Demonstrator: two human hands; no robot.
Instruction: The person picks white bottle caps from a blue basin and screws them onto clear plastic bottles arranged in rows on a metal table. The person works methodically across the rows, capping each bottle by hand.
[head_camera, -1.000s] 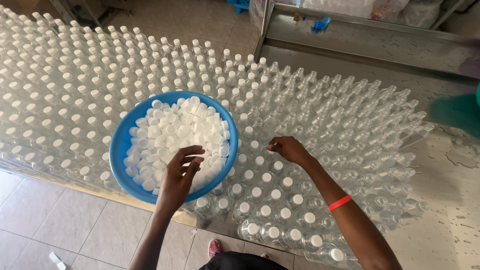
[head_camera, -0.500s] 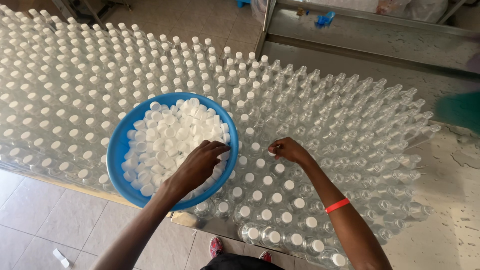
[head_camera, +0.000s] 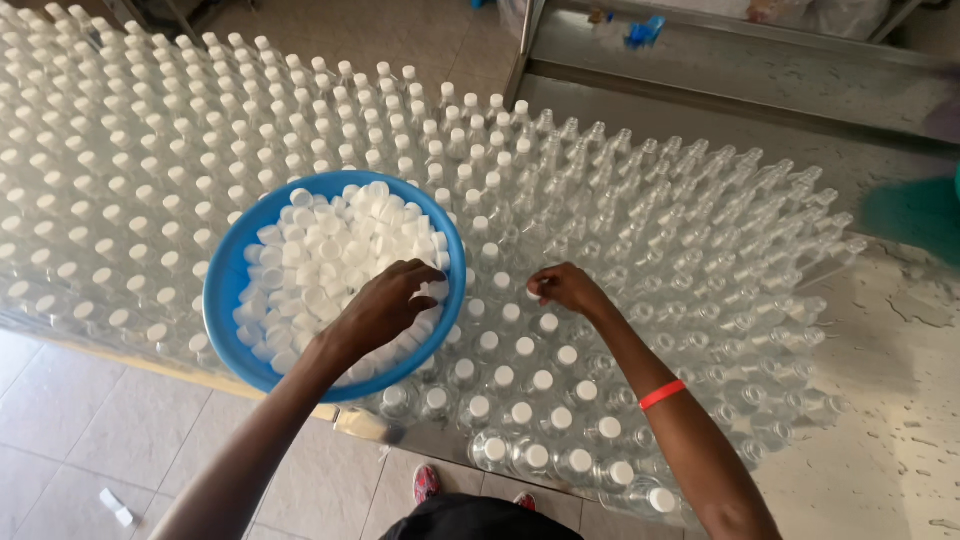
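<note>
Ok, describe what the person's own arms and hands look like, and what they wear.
Both forearms are bare, with no sleeves and no gloves. The right arm wears a thin orange-red wristband partway up the forearm. The left hand and right hand show no rings or watch.

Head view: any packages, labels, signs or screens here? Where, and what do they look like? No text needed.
No labels, signs or screens in view.
Containers only:
Clear plastic bottles: packed upright across the table, unlabelled; many with white caps, those at right uncapped.
Blue bowl: round, resting on the bottles at centre-left, full of loose white caps; the left hand reaches into it.
Right hand: over a bottle top at centre.
</note>
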